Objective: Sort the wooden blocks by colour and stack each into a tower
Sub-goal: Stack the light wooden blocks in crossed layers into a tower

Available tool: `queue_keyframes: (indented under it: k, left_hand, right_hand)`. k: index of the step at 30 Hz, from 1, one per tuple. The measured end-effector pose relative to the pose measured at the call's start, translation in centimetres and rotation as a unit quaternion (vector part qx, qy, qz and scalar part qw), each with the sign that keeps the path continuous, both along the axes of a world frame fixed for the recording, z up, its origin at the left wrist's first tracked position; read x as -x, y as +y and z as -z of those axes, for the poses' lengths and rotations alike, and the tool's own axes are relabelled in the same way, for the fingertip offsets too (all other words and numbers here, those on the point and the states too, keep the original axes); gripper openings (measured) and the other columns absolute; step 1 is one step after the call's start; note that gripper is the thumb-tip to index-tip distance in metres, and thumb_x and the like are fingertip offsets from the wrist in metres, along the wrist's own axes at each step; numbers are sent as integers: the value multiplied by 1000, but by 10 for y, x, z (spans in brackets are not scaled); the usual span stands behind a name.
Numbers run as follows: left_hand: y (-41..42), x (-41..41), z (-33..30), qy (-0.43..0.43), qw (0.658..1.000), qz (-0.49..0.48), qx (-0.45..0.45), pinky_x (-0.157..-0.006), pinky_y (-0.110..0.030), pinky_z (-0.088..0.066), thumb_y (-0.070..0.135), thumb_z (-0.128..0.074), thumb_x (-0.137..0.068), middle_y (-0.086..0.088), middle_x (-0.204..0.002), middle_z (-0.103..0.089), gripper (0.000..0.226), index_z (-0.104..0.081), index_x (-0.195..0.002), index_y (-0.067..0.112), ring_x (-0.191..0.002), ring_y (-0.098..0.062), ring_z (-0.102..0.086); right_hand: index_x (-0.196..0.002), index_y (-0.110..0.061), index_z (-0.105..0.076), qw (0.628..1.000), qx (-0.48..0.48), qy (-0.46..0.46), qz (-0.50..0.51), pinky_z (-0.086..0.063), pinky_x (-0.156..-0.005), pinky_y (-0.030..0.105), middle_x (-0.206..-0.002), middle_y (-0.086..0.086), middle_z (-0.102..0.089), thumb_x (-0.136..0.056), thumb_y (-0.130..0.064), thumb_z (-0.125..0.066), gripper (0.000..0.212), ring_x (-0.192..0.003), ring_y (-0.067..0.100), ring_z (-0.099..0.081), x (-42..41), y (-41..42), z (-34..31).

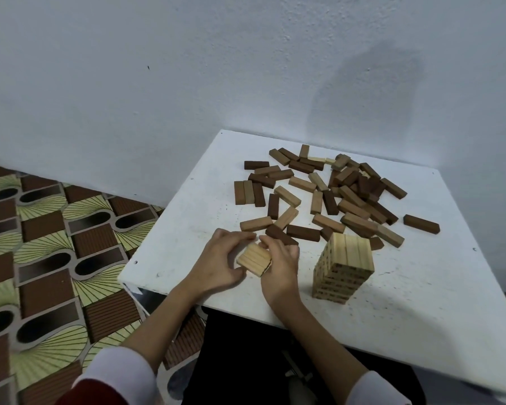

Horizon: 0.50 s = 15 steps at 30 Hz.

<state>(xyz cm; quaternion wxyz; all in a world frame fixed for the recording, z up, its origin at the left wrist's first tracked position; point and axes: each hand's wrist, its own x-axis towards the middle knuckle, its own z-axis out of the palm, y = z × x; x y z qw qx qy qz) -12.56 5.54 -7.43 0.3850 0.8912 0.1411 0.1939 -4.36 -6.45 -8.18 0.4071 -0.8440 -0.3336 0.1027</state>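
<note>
The left hand [221,258] is curling its fingers around the left side of a small bundle of pale blocks [254,259], and the right hand [278,266] is gripping the same bundle from the right side, so both hands are grasping it together just above the white surface [187,229]. The blocks in the bundle are lying side by side with their long edges touching; something darker is showing at the lower right edge of the bundle, but I cannot tell if it is a brown block or only shadow.

Just beyond the fingertips, the loose pile of brown blocks [327,197] is spreading away from the hands, mixed in dark and medium tones, with a few pale pieces lying far behind. To the right of the right hand, near but not touching it, the pale tower [343,267] is standing upright, its top layer made of blocks lying side by side.

In my judgement the step in hand is squaring this bundle to carry it as the next layer for the pale tower. To do it well, the hands should be pressing evenly from both sides so the blocks are staying flush, keeping the bundle level, turning it crosswise to the top layer, and lowering it straight down without pushing the tower sideways. One brown block [421,224] is lying alone, well apart to the far right.
</note>
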Motion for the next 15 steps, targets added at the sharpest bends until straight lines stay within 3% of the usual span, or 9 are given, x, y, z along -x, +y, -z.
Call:
queue_keyframes:
  k: [2,5,10,15]
  left_hand:
    - [-1,0,0,1,1000,6,-10,-81,-2,-31,20,-66,-62,32,-105,-50,67,-55,-128,25,-99,-5,-41]
    - [-1,0,2,-1,1000,5,-8,-82,-3,-30,32,-66,-64,23,-110,-57,70,-50,-132,29,-101,-6,-40]
    - [-1,-1,0,13,1000,-5,-10,-84,-5,-33,27,-70,-67,20,-109,-57,71,-44,-133,35,-105,-2,-39]
    - [-2,0,0,5,1000,-10,-20,-84,-6,-35,27,-73,-68,29,-105,-50,76,-32,-126,55,-105,1,-38]
  right_hand:
    - [-128,-22,-52,1000,-14,11,-4,-35,-105,33,-106,-26,-38,-76,17,-43,66,-117,20,-40,-1,1,1]
    - [-129,-20,-51,999,-29,23,0,-39,-102,35,-108,-24,-38,-75,21,-40,68,-117,20,-42,-2,0,2]
    - [-120,-9,-55,990,-111,25,88,-46,-84,26,-108,0,-52,-79,20,-39,53,-96,16,-52,-2,-7,4]
    - [-112,-5,-58,983,-138,50,111,-50,-81,27,-100,6,-57,-80,18,-43,43,-90,18,-56,-2,-6,7]
